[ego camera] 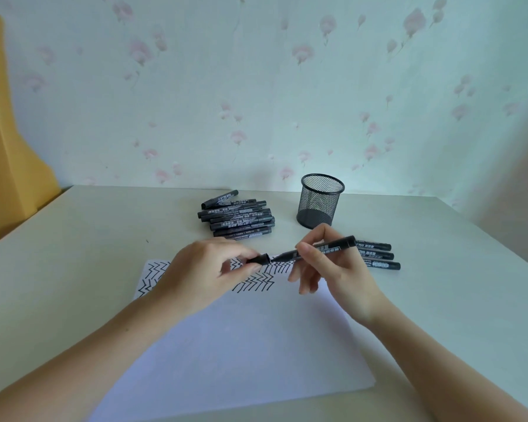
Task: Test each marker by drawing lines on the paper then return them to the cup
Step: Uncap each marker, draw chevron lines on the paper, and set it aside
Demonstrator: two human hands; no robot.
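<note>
Here, a white paper [241,336] lined with black zigzags covers the table [73,239]. Behind stand a black mesh cup [320,201] and a marker pile [237,219]. The right hand [333,269] pinches an uncapped black marker [333,244], tip pointing left, while the left hand [201,272] pinches its cap [258,258].

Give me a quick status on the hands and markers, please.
Left hand pinching cap; right hand gripping marker, tip at cap. Mesh cup looks empty. Nothing in the way.
</note>
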